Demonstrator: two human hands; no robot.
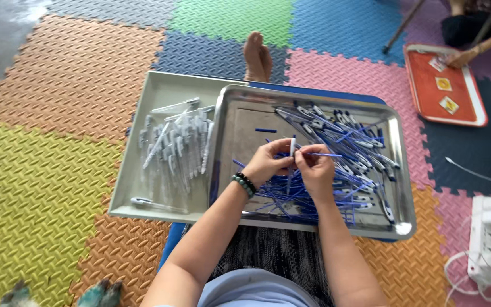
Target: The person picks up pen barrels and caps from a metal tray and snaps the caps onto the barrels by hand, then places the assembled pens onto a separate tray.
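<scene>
Both hands, left hand and right hand, pinched on clear pen barrel and blue refill over steel tray; parts probably light, refill thin and bendable, best gripped near ends.

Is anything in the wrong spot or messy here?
One short blue refill piece lies alone on the bare part of the shiny metal tray, apart from the tangled heap of blue refills. One clear pen also sits apart in the pale plastic tray.

A clear pen barrel stands upright, meeting a thin blue refill lying level.
</scene>
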